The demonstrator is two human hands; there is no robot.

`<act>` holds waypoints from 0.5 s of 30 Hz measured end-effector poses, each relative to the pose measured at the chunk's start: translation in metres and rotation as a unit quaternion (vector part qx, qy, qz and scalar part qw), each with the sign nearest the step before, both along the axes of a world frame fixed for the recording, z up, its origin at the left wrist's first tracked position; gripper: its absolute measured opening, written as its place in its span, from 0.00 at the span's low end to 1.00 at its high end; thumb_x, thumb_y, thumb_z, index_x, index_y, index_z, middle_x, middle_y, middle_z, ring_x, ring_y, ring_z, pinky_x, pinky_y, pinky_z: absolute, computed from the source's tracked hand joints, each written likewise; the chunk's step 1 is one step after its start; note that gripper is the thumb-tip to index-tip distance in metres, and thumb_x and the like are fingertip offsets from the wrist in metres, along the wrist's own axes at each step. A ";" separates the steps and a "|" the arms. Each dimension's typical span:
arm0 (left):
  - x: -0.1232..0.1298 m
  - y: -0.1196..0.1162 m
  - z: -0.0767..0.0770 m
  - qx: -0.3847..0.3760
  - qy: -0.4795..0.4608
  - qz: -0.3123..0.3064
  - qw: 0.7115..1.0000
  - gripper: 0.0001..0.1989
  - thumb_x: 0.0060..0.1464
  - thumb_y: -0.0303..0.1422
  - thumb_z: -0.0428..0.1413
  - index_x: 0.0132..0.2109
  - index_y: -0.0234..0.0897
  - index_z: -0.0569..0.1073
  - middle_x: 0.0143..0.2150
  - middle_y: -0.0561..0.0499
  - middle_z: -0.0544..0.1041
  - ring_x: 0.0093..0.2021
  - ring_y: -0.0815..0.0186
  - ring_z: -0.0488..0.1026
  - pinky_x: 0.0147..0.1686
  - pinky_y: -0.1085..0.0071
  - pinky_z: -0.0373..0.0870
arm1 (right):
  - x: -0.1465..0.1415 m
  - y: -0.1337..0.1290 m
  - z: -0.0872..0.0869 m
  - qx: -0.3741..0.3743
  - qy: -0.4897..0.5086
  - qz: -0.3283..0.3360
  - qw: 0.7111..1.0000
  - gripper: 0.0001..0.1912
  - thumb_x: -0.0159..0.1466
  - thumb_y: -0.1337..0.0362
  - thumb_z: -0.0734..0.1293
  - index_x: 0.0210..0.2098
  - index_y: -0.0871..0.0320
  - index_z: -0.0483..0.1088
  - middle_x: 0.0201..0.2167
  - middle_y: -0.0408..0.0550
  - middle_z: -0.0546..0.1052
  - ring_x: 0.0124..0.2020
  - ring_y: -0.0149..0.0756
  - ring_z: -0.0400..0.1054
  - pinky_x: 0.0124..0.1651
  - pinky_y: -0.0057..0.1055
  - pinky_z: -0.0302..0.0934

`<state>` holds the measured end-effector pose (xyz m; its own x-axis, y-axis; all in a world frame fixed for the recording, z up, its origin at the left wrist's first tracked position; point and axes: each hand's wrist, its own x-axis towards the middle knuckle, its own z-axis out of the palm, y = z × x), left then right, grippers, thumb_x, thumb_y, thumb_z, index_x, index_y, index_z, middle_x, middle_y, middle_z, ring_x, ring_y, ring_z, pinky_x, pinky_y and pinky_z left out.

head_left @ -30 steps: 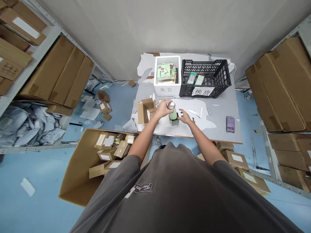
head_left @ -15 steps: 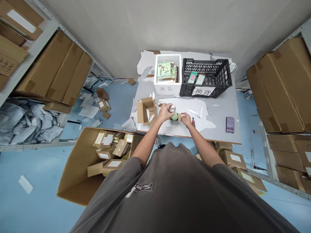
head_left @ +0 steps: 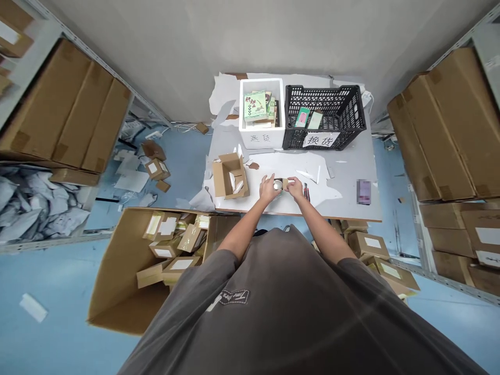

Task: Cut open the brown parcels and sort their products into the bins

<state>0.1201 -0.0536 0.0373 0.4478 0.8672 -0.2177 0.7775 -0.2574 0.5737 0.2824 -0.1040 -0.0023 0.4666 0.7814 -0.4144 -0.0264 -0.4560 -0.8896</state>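
Observation:
A green canister with a silver lid (head_left: 277,185) sits down in a small carton, mostly hidden, with only its round top showing plainly. My left hand (head_left: 267,188) is curled around the left side of this small carton, fingers close beside the lid. On the other side, my right hand (head_left: 295,188) pinches the carton's brown flap (head_left: 285,184). An open cardboard box (head_left: 221,179) with white packing pieces inside stands to the left of my hands. Red and dark pens (head_left: 307,192) lie just right of my right hand.
Behind my hands stand a white foam bin (head_left: 261,139) of small packages and a black plastic crate (head_left: 344,136) with two small packs. A blurred purple item (head_left: 363,192) lies on the table's right. A large carton of parcels (head_left: 113,271) is at my lower left; loaded shelves flank both sides.
My left hand has lowered the green canister into the small carton, so its green side no longer shows clearly. My right hand stays at the flap. The view has shifted slightly.

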 end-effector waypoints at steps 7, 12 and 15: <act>-0.038 0.008 -0.025 0.031 -0.178 0.027 0.983 0.28 0.66 0.36 0.62 0.71 0.37 0.75 0.75 0.38 0.73 0.80 0.47 0.60 0.80 0.51 0.56 | 0.004 -0.002 -0.002 -0.028 0.035 -0.024 0.999 0.23 0.50 0.67 0.67 0.47 0.52 0.72 0.31 0.37 0.73 0.34 0.35 0.73 0.46 0.40 0.81; -0.039 0.034 -0.051 -0.202 -0.220 0.192 0.935 0.21 0.68 0.39 0.61 0.63 0.36 0.80 0.64 0.37 0.82 0.68 0.48 0.76 0.72 0.49 0.69 | 0.004 -0.005 -0.003 -0.028 -0.001 0.007 1.000 0.24 0.52 0.66 0.67 0.49 0.52 0.74 0.32 0.39 0.75 0.35 0.37 0.74 0.48 0.41 0.82; -0.031 0.040 -0.064 -0.259 -0.240 0.156 0.923 0.22 0.62 0.40 0.67 0.60 0.37 0.82 0.60 0.39 0.85 0.62 0.51 0.80 0.65 0.53 0.75 | 0.007 -0.006 -0.003 -0.031 -0.031 0.012 0.999 0.24 0.54 0.65 0.68 0.51 0.52 0.76 0.33 0.40 0.78 0.36 0.38 0.76 0.47 0.41 0.82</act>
